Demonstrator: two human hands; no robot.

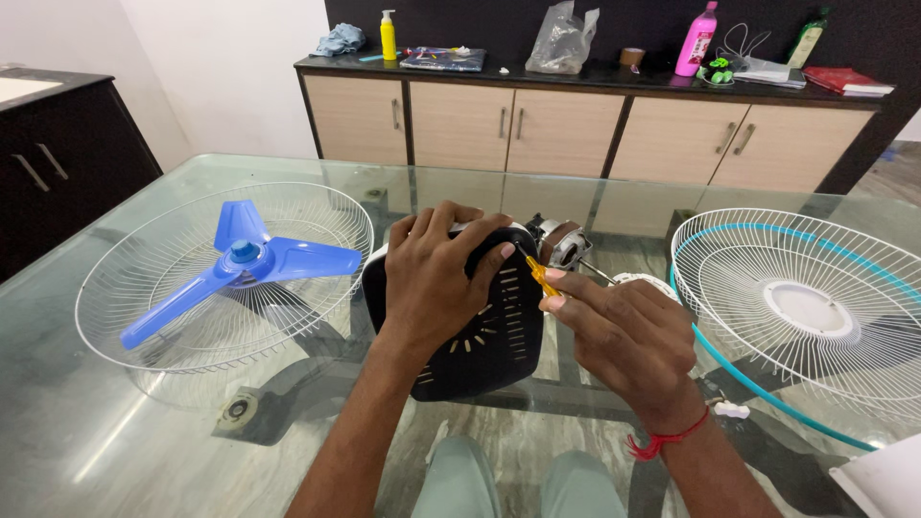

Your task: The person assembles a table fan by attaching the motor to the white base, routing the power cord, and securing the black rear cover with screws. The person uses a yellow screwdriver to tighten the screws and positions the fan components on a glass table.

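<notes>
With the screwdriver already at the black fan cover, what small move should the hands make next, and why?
Probably turn the yellow screwdriver in place. The right hand pinches it with its tip against the black motor cover, and the left hand grips that cover from above, steadying it on the glass table.

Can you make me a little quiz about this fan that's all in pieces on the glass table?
1. True or false: the blue fan blade lies inside the white wire guard on the left.
2. What does the right hand hold? A) a spoon B) a yellow-handled screwdriver C) a cup
3. Fill in: the left hand grips the black ____ cover.

Key:
1. True.
2. B. Its tip points at the top of the black cover.
3. Motor. The bare motor shows just behind it, and a second guard with a teal rim lies to the right.
</notes>
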